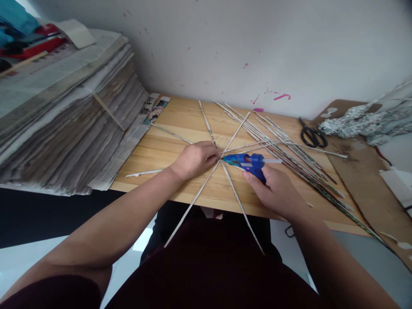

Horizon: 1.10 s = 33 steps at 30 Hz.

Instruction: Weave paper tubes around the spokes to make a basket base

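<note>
Several thin rolled-paper sticks [236, 133] lie crossed in a star on the wooden table [167, 146]. My left hand [195, 159] is closed, its fingertips pinching the sticks where they cross. My right hand [277, 191] grips a blue hot glue gun [246, 163], whose nozzle points left at that crossing, right beside my left fingertips. Two sticks stretch past the table's front edge over my lap.
A tall stack of newspapers [64, 111] fills the left side. A bundle of loose paper sticks [289, 159] lies to the right, with black scissors [311, 135] behind it and a brown board [363, 176] carrying a woven paper piece [360, 122]. A white wall stands behind.
</note>
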{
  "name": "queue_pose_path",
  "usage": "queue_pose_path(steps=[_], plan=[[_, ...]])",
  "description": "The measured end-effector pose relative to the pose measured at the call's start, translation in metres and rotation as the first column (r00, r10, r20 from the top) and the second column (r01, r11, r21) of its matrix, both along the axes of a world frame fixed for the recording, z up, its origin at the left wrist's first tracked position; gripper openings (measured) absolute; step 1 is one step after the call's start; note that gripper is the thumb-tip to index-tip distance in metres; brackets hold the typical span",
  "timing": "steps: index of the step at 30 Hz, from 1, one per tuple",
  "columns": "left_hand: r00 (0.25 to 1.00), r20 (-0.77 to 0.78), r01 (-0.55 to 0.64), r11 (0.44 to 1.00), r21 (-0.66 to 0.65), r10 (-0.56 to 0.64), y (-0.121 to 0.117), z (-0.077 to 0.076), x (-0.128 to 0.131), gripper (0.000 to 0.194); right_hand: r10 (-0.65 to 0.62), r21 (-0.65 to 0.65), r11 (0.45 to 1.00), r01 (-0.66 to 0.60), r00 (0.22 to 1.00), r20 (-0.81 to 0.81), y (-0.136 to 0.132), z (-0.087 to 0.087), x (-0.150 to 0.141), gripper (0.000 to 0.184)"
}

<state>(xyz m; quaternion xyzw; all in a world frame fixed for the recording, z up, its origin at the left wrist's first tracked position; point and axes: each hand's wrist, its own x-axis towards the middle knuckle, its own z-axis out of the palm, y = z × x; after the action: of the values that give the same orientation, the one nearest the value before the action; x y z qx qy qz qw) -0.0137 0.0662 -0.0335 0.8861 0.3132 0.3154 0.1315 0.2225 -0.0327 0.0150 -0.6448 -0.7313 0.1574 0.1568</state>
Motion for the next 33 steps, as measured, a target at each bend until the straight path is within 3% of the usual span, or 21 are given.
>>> queue_pose_path(steps=[14, 21, 27, 33], plan=[[0.996, 0.001, 0.085, 0.996, -0.004, -0.085, 0.0, -0.003, -0.004, 0.018, -0.058, 0.031, 0.998, 0.06, 0.997, -0.058, -0.011, 0.0, 0.007, 0.039], [1.0, -0.02, -0.015, 0.997, -0.069, 0.014, -0.003, 0.0, -0.004, 0.029, -0.053, 0.039, 0.998, 0.055, 0.997, -0.055, -0.011, 0.001, 0.006, 0.039], [1.0, -0.009, -0.012, 0.999, -0.04, 0.012, -0.005, 0.001, -0.005, 0.053, -0.023, 0.073, 0.997, 0.028, 0.998, -0.06, -0.008, 0.0, 0.001, 0.04], [1.0, 0.019, 0.013, 0.993, -0.116, -0.011, -0.006, 0.004, -0.004, 0.05, -0.012, 0.065, 0.998, 0.015, 0.999, -0.037, -0.007, -0.003, 0.002, 0.04]])
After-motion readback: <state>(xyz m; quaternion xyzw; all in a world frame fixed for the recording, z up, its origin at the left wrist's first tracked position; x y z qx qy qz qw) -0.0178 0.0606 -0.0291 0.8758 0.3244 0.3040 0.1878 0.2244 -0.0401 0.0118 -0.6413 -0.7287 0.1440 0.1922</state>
